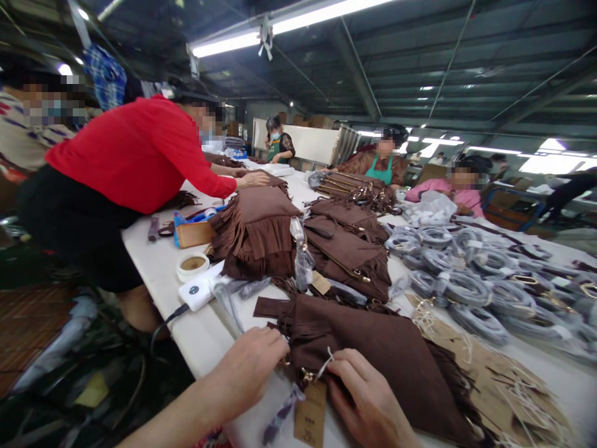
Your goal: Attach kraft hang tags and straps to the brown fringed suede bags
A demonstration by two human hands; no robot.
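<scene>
Left hand [247,367]: enters from the lower left on a bare forearm, palm down, fingers curled inward, fingertips closed at the near left edge of the brown fringed bag [387,354]. Right hand [368,398]: enters from the bottom edge, back facing up, resting on the bag's near edge just right of the left hand, thumb and forefinger pinched together.

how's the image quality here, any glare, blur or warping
Head view: the long ceiling tube light burns out to white glare; wide-lens warping bends the white worktable and roof lines near the edges; the left hand, right hand and brown paper tag at the brown suede fringed bag are slightly soft, the coiled grey straps smeared; the floor at left lies in dim shadow.
</scene>
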